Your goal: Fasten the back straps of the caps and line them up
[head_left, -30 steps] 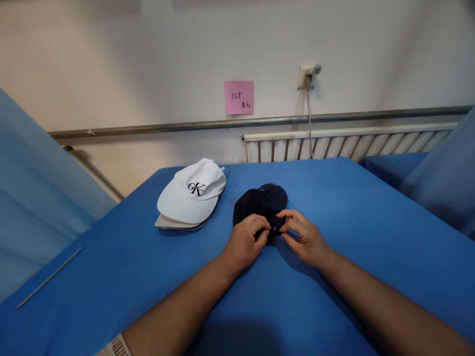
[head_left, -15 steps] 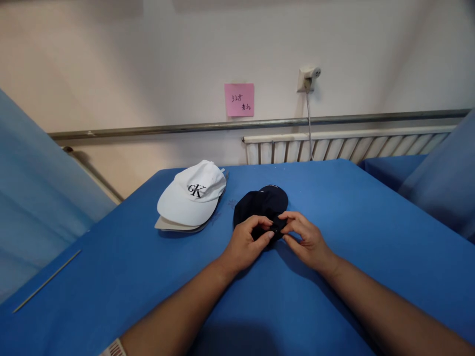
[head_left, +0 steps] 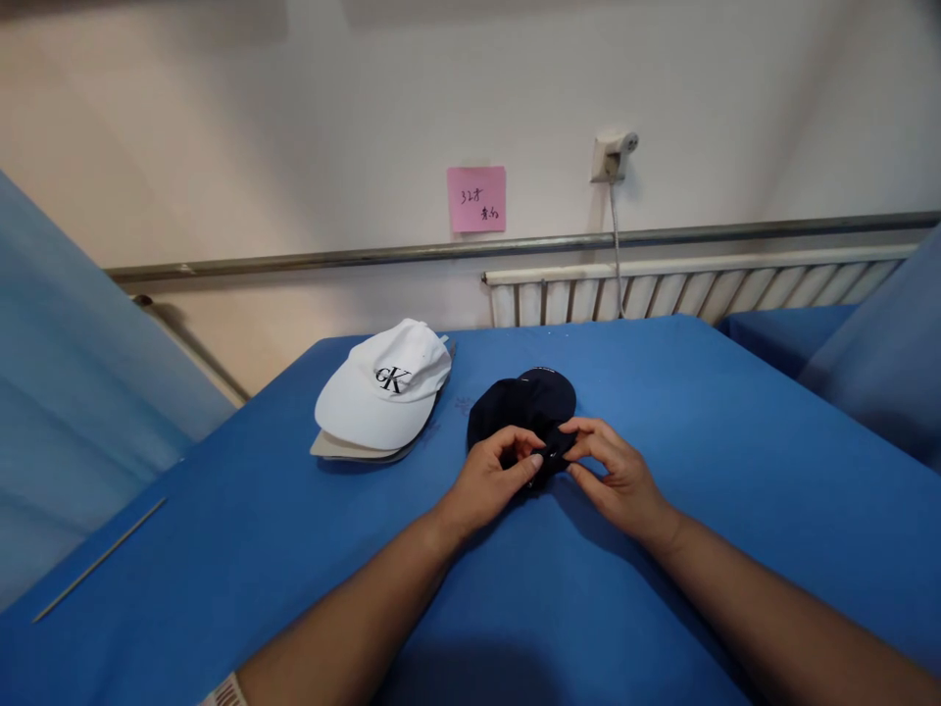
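A dark navy cap (head_left: pixel 507 407) lies on the blue-covered table, its rounded brim pointing away to the far right. My left hand (head_left: pixel 500 471) pinches the near edge of this cap between thumb and fingers. Close beside it, my right hand (head_left: pixel 607 471) grips the cap's near right side, at what looks like the back strap. The exact grip of the fingertips is partly lost against the dark cloth. To the left sits a white cap (head_left: pixel 386 387) with black letters on its front, stacked on a beige-brimmed cap (head_left: pixel 345 449) that shows only along its edge.
The table (head_left: pixel 294 569) has a blue cover. A thin stick (head_left: pixel 99 561) lies near its left edge. Behind are a metal rail (head_left: pixel 330 260), a radiator (head_left: pixel 662 294) and a plugged-in socket (head_left: pixel 610 159). A pink note (head_left: pixel 476 199) is on the wall; blue curtains (head_left: pixel 66 392) hang at the sides.
Both hands stay on the navy cap, with only slight finger movement at its near edge. The whole view has shifted a little, so everything appears slightly further right.
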A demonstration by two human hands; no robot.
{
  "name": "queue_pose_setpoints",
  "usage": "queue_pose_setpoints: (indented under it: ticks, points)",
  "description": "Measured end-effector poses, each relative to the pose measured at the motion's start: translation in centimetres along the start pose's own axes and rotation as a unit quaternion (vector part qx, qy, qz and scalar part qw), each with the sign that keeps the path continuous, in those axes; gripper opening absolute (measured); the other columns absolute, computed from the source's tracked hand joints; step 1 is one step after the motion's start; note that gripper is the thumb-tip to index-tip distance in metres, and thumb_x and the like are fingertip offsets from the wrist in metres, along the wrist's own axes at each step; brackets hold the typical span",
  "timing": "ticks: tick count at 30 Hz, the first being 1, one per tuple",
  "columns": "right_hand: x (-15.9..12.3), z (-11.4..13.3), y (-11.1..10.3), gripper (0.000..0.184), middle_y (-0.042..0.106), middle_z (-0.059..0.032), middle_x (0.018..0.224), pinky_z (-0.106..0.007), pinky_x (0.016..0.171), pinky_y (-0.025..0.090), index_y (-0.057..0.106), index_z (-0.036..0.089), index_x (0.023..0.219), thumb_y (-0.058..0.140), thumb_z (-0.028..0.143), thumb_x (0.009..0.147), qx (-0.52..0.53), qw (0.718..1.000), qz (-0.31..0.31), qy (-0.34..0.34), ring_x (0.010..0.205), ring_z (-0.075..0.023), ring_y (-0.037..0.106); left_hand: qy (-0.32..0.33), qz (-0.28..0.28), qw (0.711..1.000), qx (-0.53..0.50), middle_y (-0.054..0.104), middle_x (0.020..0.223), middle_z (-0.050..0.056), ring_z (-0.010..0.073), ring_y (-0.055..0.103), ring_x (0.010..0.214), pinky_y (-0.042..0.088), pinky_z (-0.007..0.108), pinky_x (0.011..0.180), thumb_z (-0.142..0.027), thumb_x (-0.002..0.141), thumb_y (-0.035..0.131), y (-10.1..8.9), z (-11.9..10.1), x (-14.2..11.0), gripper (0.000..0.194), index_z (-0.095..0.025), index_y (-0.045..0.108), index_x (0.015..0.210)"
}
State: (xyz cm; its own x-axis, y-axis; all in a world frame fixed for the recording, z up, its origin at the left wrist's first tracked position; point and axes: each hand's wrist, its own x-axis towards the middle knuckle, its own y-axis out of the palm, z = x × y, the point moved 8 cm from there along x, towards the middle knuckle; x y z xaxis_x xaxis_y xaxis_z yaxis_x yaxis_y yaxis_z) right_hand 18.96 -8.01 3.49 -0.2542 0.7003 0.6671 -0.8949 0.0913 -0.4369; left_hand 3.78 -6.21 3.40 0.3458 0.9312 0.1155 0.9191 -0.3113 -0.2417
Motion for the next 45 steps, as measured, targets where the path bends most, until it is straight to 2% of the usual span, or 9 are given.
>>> queue_pose_setpoints:
  ticks: [5, 12, 20, 27, 37, 40, 45]
  points:
    - [-0.1, -0.2, -0.1, 0.016, 0.058, -0.0077, 0.118, -0.040, 0.090, 0.051, 0.060, 0.024, 0.090, 0.055, 0.011, 0.083, 0.006, 1.000, 0.000, 0.002, 0.106, -0.0217, 0.060, 0.012, -0.017, 0.998, 0.056, 0.059, 0.076, 0.000, 0.0119, 0.054, 0.069, 0.045, 0.025, 0.065, -0.026, 0.083, 0.059, -0.2, -0.3, -0.1, 0.016, -0.016, 0.065, 0.095]
    - [-0.1, -0.1, -0.4, 0.020, 0.058, -0.0081, 0.120, -0.039, 0.091, 0.050, 0.061, 0.024, 0.091, 0.056, 0.009, 0.081, -0.003, 1.000, 0.009, -0.003, 0.107, -0.0217, 0.060, 0.082, -0.029, 0.979, 0.185, 0.063, 0.087, 0.003, 0.0152, 0.058, 0.080, 0.046, 0.027, 0.074, -0.026, 0.086, 0.055, -0.4, -1.4, -0.4, 0.016, -0.020, 0.066, 0.096]
    - [-0.2, 0.2, -0.2, 0.022, 0.057, -0.0090, 0.120, -0.040, 0.091, 0.050, 0.060, 0.024, 0.094, 0.055, 0.007, 0.081, -0.016, 1.000, 0.019, -0.014, 0.109, -0.0223, 0.059, 0.101, 0.011, 0.975, 0.196, 0.060, 0.087, 0.001, 0.0156, 0.056, 0.083, 0.046, 0.028, 0.076, -0.019, 0.079, 0.062, 0.4, -1.9, -0.7, 0.021, -0.021, 0.064, 0.100]
    - [-0.3, 0.8, -0.4, 0.021, 0.054, -0.0097, 0.123, -0.039, 0.090, 0.050, 0.059, 0.024, 0.094, 0.054, 0.007, 0.083, -0.019, 0.999, 0.029, -0.033, 0.108, -0.0221, 0.059, 0.077, 0.023, 0.981, 0.178, 0.061, 0.087, 0.002, 0.0158, 0.057, 0.084, 0.046, 0.028, 0.076, -0.021, 0.080, 0.060, 0.4, -1.7, -0.6, 0.011, -0.019, 0.063, 0.090]
    - [-0.3, 1.3, 0.2, 0.021, 0.055, -0.0100, 0.121, -0.039, 0.088, 0.052, 0.057, 0.023, 0.097, 0.052, 0.008, 0.085, -0.038, 0.995, 0.068, -0.055, 0.109, -0.0217, 0.058, 0.049, 0.040, 0.982, 0.177, 0.060, 0.082, -0.001, 0.0145, 0.057, 0.077, 0.045, 0.026, 0.070, -0.019, 0.075, 0.062, 0.4, -1.5, -0.8, 0.018, -0.019, 0.061, 0.093]
    - [-0.3, 1.5, 0.2, 0.023, 0.058, -0.0103, 0.119, -0.039, 0.087, 0.054, 0.056, 0.023, 0.104, 0.052, 0.009, 0.086, -0.050, 0.994, 0.069, -0.066, 0.109, -0.0217, 0.059, 0.046, 0.030, 0.980, 0.190, 0.060, 0.080, -0.001, 0.0137, 0.056, 0.075, 0.044, 0.026, 0.067, -0.018, 0.074, 0.061, 0.3, -1.5, -0.8, 0.016, -0.019, 0.060, 0.090]
    - [-0.2, 2.3, 0.7, 0.041, 0.060, -0.0113, 0.118, -0.038, 0.092, 0.053, 0.050, 0.022, 0.124, 0.048, 0.007, 0.086, -0.085, 0.989, 0.077, -0.094, 0.112, -0.0213, 0.059, 0.051, 0.012, 0.980, 0.193, 0.059, 0.076, -0.002, 0.0120, 0.054, 0.070, 0.043, 0.024, 0.064, -0.016, 0.073, 0.059, 0.4, -1.8, -0.8, 0.014, -0.019, 0.059, 0.087]
